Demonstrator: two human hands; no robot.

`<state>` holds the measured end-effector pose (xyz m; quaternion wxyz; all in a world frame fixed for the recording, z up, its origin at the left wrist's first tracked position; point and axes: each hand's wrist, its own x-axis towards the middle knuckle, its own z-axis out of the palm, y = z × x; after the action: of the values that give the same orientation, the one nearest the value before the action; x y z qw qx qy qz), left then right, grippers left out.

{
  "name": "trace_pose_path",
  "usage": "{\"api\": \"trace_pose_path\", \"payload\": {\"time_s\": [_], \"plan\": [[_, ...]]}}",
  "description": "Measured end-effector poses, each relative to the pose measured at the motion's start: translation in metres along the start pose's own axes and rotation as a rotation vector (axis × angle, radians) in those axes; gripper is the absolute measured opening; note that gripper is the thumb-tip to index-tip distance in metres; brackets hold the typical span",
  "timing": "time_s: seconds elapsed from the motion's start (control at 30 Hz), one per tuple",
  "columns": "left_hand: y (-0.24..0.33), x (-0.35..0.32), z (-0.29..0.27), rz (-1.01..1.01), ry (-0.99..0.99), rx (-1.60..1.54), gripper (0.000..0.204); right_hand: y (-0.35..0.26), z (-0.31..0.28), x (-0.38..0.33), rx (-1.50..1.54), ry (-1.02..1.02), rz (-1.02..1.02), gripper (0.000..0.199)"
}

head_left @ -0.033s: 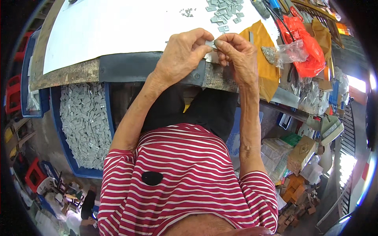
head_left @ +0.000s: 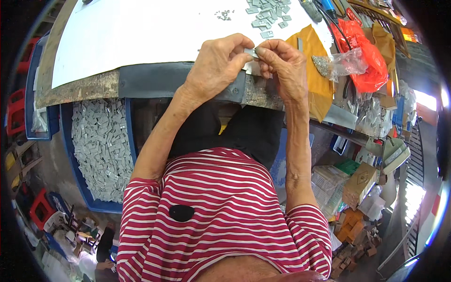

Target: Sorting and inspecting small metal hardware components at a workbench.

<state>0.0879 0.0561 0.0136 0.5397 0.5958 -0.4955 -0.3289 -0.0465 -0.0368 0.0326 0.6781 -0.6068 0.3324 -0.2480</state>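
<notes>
Over the table's near edge, both my hands meet at a small flat light-grey piece [head_left: 249,52]. My left hand [head_left: 218,66] pinches it between thumb and fingers from the left. At its right end, the thumb and forefinger of my right hand [head_left: 285,63] are pressed together; whether they grip the piece or a tiny part is hidden. A loose heap of similar grey pieces [head_left: 268,14] lies beyond my hands on a white sheet [head_left: 127,37]. Left of that heap is a small scatter of tiny dark parts [head_left: 224,15].
A blue bin [head_left: 105,207] full of grey pieces stands below the table's edge at left. Right of my hands lie brown-yellow paper [head_left: 312,80], a clear bag [head_left: 351,63] with small metal bits and a red plastic bag [head_left: 373,73]. Cardboard boxes [head_left: 359,184] are stacked at lower right.
</notes>
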Motion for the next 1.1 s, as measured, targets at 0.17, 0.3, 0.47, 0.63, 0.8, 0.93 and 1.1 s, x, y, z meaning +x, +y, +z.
{"api": "trace_pose_path", "payload": {"time_s": [0.17, 0.3, 0.47, 0.63, 0.8, 0.93, 1.1], "plan": [[0.003, -0.002, -0.005, 0.120, 0.084, 0.201, 0.018, 0.003, 0.007, 0.003, -0.047, 0.009, -0.032, 0.013], [-0.003, -0.003, -0.006, 0.212, 0.139, 0.285, 0.018, 0.001, 0.011, 0.003, -0.061, 0.003, -0.018, 0.013], [-0.008, -0.002, -0.012, 0.311, 0.178, 0.431, 0.016, 0.003, 0.019, 0.006, -0.096, -0.002, -0.069, 0.013], [-0.009, -0.003, -0.018, 0.322, 0.189, 0.481, 0.015, 0.008, 0.024, 0.012, -0.092, -0.016, -0.094, 0.012], [-0.010, -0.002, -0.025, 0.297, 0.165, 0.557, 0.015, 0.011, 0.030, 0.017, -0.087, -0.011, -0.070, 0.013], [-0.013, -0.001, -0.030, 0.302, 0.165, 0.570, 0.015, 0.013, 0.031, 0.015, -0.159, 0.017, -0.139, 0.013], [-0.021, 0.003, -0.039, 0.227, 0.232, 0.554, 0.011, -0.004, 0.019, 0.002, -0.226, 0.126, -0.183, 0.015]]}}
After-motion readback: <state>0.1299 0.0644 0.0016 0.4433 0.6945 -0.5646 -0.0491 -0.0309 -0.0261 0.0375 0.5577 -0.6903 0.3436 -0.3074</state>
